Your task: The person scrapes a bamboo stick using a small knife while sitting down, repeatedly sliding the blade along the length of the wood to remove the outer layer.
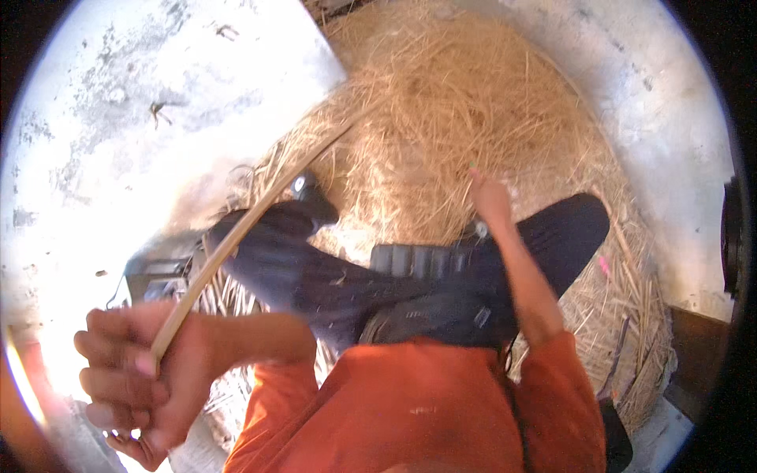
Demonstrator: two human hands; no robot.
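Observation:
My left hand [130, 378] is raised at the lower left, its fingers curled around one end of a long, thin wooden strip [244, 225]. The strip looks like split bamboo or cane. It slants away from the hand over my left leg, and its far end blurs into the pale shavings [465, 102] ahead. My right hand [492, 201] is over the near side of that heap, by my right knee, with its fingers closed. A tiny green spot shows at its fingertips; whatever it holds is too blurred to name.
My legs [307, 268] are folded on the floor, with a black ribbed pad [418, 260] between them. White stained walls [236, 71] rise at left and right. A dark box-like object [162, 272] stands beside my left knee. Loose strips [631, 339] lie at right.

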